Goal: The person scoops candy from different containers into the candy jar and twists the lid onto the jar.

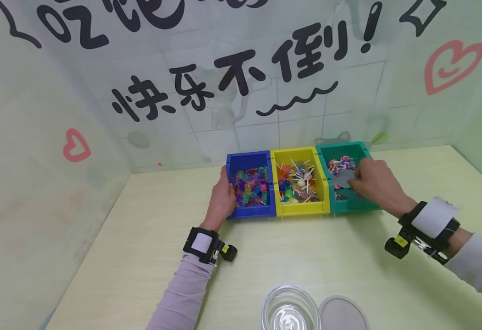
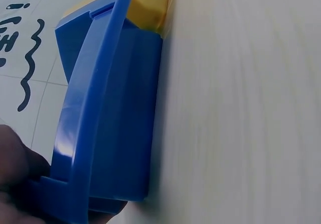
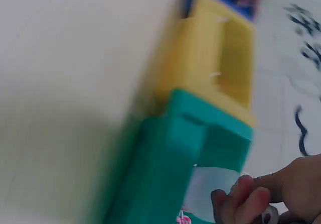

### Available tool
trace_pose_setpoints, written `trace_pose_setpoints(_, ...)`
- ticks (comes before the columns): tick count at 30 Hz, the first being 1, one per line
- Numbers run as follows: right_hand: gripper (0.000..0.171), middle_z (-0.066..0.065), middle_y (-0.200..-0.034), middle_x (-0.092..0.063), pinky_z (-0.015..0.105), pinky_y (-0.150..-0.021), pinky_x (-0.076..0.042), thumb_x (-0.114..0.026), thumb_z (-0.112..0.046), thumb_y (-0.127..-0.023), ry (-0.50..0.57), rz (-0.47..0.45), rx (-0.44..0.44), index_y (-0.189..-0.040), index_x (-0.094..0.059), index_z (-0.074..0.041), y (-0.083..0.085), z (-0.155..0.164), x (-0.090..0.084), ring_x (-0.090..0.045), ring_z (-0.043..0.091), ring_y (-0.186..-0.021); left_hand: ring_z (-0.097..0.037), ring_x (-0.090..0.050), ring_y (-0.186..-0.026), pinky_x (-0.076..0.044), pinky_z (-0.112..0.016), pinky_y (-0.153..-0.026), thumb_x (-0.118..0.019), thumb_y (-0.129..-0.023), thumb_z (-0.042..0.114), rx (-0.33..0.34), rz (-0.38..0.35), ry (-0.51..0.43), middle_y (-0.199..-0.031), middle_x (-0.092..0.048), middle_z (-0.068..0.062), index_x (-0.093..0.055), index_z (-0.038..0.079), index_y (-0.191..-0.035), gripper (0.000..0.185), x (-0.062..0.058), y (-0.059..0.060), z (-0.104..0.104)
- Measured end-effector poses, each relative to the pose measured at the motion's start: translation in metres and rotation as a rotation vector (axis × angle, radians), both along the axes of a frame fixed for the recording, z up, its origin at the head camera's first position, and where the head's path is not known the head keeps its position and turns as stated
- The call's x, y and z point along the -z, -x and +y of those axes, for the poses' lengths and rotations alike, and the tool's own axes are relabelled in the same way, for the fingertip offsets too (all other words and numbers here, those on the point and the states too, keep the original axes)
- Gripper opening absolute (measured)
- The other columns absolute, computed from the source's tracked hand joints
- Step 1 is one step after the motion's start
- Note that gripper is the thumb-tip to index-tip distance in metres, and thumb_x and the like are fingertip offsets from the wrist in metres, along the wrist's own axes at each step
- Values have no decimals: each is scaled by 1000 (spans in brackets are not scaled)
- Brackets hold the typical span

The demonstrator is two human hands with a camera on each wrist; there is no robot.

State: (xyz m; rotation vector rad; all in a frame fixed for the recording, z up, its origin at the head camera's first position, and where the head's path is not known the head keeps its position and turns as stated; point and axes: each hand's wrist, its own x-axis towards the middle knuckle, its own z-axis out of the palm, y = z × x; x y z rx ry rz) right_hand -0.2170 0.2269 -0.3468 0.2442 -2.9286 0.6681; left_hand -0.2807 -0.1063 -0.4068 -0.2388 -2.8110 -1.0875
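Note:
My left hand (image 1: pixel 221 196) grips the left wall of a blue bin (image 1: pixel 252 211), which holds colourful translucent pieces. In the left wrist view, the hand's thumb and fingers wrap round the corner of that bin (image 2: pixel 125 118). At the right, my right hand (image 1: pixel 378 183) pinches a grey, rounded scoop (image 1: pixel 342 178) inside a green bin (image 1: pixel 350 206). Pink, striped wrapped candies (image 1: pixel 341 163) lie around the scoop. In the right wrist view, curled fingers (image 3: pixel 247 204) partly hide the pale scoop (image 3: pixel 209 186). Between these two stands a yellow bin (image 1: pixel 302 209) filled with lollipops.
Near the front edge, a clear glass bowl (image 1: pixel 291 293) stands beside a round grey lid (image 1: pixel 343 314). Behind the bins rises a white panel (image 1: pixel 207 137) printed with black characters and red hearts. Side panels border the pale wooden table (image 1: pixel 154 206).

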Motion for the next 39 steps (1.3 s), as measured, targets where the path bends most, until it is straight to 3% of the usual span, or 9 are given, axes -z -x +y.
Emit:
trace_pose_setpoints(5, 23, 2, -52, -30, 25, -38, -25, -49, 3, -81, -112, 155, -8, -61, -42, -1, -2, -11, 23, -36, 17, -43, -30, -42, -121, -34, -41, -99, -34, -94, 2, 12, 4, 21, -139, -35, -19, -10, 1, -142, 54, -1, 0, -2)
trace_pose_setpoints(9, 7, 16, -61, -45, 31, -37, -40, -51, 9, -81, -280, 259, -22, -76, -46, 9, -3, -10, 41, -45, 23, -45, -30, -46, -117, -37, -40, -97, -35, -93, 1, 23, 8, 19, -137, -37, -20, -10, 1, -142, 55, 0, 0, -2)
trace_pose_setpoints(13, 16, 23, -72, -50, 39, -46, -49, -60, 8, -78, -334, 305, -44, -87, -48, 13, -5, -12, 53, -49, 28, -51, -30, -47, -116, -37, -40, -97, -36, -93, 1, 33, 28, 16, -136, -39, -21, -10, -1, -142, 56, 2, 0, -1)
trace_pose_setpoints(16, 13, 18, -66, -49, 38, -47, -47, -59, 0, -82, -231, 277, -6, -78, -52, 10, -4, -11, 47, -48, 26, -54, -30, -46, -118, -36, -40, -98, -37, -92, 1, 30, 37, 11, -136, -38, -21, -11, -1, -142, 56, 2, -1, -2)
trace_pose_setpoints(21, 24, 6, -53, -43, 28, -43, -33, -51, -6, -87, -25, 222, 37, -64, -54, 1, -1, -6, 37, -41, 19, -49, -28, -42, -122, -34, -39, -100, -37, -93, 1, 25, 24, 5, -139, -35, -19, -10, 0, -142, 56, 1, -2, -2)
trace_pose_setpoints(24, 23, 4, -52, -43, 26, -43, -28, -52, -6, -86, 79, 155, 61, -65, -56, 0, 0, -3, 32, -39, 17, -47, -28, -41, -122, -33, -39, -100, -37, -93, 1, 38, 24, 1, -139, -34, -19, -10, 0, -142, 56, 1, -1, -2)
trace_pose_setpoints(29, 26, 6, -55, -56, 27, -42, -31, -52, -14, -88, 275, -23, 142, -70, -63, 1, 6, 2, 26, -48, 17, -49, -29, -45, -119, -36, -40, -98, -37, -92, 0, 24, 40, -7, -136, -38, -19, -12, 1, -142, 56, 1, 0, -3)
trace_pose_setpoints(36, 23, 16, -76, -63, 27, -42, -30, -50, -14, -88, 296, -151, 154, -79, -62, 4, 13, -5, 25, -44, 18, -56, -29, -47, -117, -37, -39, -97, -38, -92, 0, 12, 39, 20, -135, -40, -20, -11, 0, -142, 57, 2, 1, -3)
trace_pose_setpoints(39, 23, 18, -82, -62, 27, -43, -31, -49, -15, -89, 357, -211, 151, -80, -58, 4, 18, -11, 23, -47, 19, -59, -29, -47, -117, -37, -39, -96, -38, -91, -1, 7, 40, 19, -135, -40, -20, -11, -1, -141, 57, 1, 0, -1)
